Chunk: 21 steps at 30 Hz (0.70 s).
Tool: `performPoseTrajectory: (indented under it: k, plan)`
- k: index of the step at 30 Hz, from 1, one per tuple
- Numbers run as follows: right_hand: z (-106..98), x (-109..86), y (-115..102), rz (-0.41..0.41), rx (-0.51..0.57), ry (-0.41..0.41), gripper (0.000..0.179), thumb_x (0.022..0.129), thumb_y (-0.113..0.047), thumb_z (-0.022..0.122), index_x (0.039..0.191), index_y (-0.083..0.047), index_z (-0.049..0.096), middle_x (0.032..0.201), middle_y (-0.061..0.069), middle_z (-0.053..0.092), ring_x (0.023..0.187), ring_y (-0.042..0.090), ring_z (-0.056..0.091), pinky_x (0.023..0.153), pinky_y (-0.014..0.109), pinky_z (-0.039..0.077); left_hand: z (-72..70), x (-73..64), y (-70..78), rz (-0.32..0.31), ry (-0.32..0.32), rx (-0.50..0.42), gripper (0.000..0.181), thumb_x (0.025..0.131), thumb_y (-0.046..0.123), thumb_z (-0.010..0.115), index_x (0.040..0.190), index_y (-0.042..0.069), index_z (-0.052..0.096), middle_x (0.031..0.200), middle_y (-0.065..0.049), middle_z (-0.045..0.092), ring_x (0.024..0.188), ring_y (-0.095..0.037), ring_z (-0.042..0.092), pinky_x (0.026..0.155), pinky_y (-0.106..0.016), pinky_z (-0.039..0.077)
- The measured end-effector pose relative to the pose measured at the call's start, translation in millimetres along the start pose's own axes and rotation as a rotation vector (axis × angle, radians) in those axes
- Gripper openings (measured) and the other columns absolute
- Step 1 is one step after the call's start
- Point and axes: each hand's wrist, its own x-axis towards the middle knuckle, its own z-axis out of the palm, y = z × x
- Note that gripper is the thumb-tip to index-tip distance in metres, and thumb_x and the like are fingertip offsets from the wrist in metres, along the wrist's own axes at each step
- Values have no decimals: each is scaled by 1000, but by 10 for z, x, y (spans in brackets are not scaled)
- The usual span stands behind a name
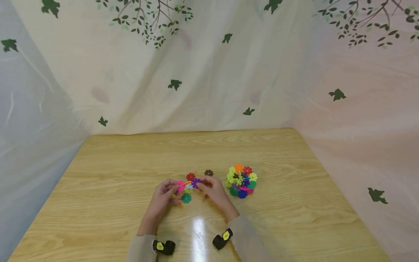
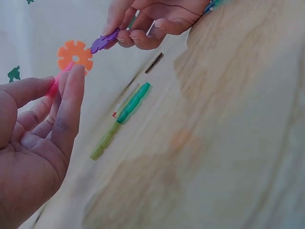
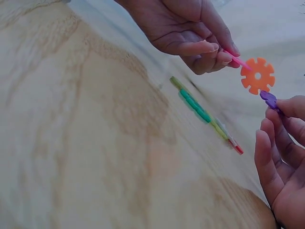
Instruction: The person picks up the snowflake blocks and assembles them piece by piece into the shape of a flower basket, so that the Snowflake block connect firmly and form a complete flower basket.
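My left hand (image 1: 164, 193) pinches a pink notched disc (image 2: 58, 80) between thumb and fingers. An orange notched disc (image 3: 258, 76) with a hole in its middle joins the pink one at its edge. On the other side of the orange disc, a purple notched disc (image 3: 269, 99) meets its rim, and my right hand (image 1: 214, 189) pinches that purple disc. Whether the purple piece is slotted in or only touching, I cannot tell. Both hands are held over the table, above several loose discs, among them a green one (image 1: 186, 198) and a red one (image 1: 191, 177).
A brown disc (image 1: 208, 173) lies just beyond my right hand. To the right stands a cluster of many-coloured discs (image 1: 242, 182) on the wooden table (image 1: 114, 163). A pale cloth with leaf prints (image 1: 209, 72) hangs behind the table and at its sides.
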Motion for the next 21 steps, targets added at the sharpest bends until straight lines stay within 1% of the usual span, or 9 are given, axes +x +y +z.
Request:
performPoseTrajectory:
  k: [3,8,10,14,17,21]
  plan:
    - [2,-7,-11,-10,-3,-14,23,95,-12,60,111,5,63,88,15,63,73,11,57,52,22,55,-3,-2,-6,5,7,0,17,101,8,48,110,-5,53,83,-4,62,69,-11,59,63,-28,61]
    - [12,-18,-62,9,12,-22,21,95,-7,60,110,7,62,89,23,63,71,12,56,52,21,55,-7,4,-5,5,30,-25,17,100,6,49,110,-6,55,85,-5,63,68,-11,57,62,-28,61]
    - [13,-16,-74,18,18,-28,21,94,-5,59,110,8,62,88,24,63,71,13,57,53,24,55,-7,5,2,3,39,-36,17,100,5,49,109,-7,56,84,-5,63,68,-11,57,62,-28,61]
    - [9,-12,-64,11,10,-50,21,93,-3,60,110,10,62,89,28,62,74,17,59,55,29,58,-6,4,9,-6,42,-30,19,100,7,49,110,-9,56,83,-3,60,70,-12,57,64,-29,62]
    - [17,-16,-49,-6,-6,-61,21,93,-5,61,108,9,62,89,27,64,74,15,60,55,28,58,-3,0,16,-14,43,-25,20,100,8,49,109,-9,57,82,-2,58,72,-12,57,65,-29,62]
    - [26,-10,-6,-27,-30,-69,19,93,-9,64,103,7,64,87,21,67,71,9,59,54,23,56,1,-4,26,-10,51,-2,22,100,9,51,107,-10,59,82,-1,57,71,-11,55,65,-28,61]
